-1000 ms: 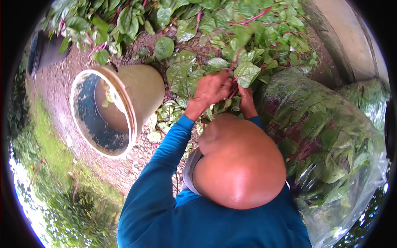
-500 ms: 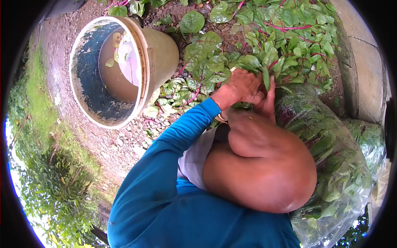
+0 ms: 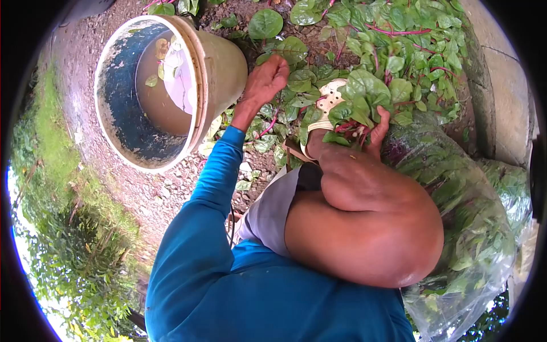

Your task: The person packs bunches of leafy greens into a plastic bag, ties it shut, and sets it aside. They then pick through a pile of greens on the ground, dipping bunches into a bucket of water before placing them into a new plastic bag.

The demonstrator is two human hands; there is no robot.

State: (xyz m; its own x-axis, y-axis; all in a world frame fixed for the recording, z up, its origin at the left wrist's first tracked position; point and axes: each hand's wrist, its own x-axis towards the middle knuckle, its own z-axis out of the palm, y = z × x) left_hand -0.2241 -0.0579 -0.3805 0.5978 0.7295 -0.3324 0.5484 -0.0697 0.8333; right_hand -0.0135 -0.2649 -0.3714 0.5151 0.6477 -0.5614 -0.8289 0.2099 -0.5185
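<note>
My left hand (image 3: 264, 83) is low over the leaf pile beside the bucket, its fingers curled at the edge of a round green leaf (image 3: 292, 50). Whatever those fingers may pinch is hidden. My right hand (image 3: 378, 132), partly behind my bent knee, is closed around a bunch of Malabar spinach (image 3: 364, 97) with broad green leaves and reddish-purple stems. More cut Malabar spinach (image 3: 427, 57) lies heaped on the ground beyond this hand. A clear plastic bag (image 3: 456, 211) filled with leafy stems stands right of my knee.
A pale bucket (image 3: 222, 68), blue inside, leans on its side at the left with murky water and floating leaves. My foot wears a cream clog (image 3: 329, 102) with holes. Concrete slabs (image 3: 501, 85) edge the right side; gravel (image 3: 165, 194) and grass lie left.
My left hand has moved left, away from my right hand, to the leaves near the bucket. The right hand keeps the bunch, now more visible, and the clog has come into view.
</note>
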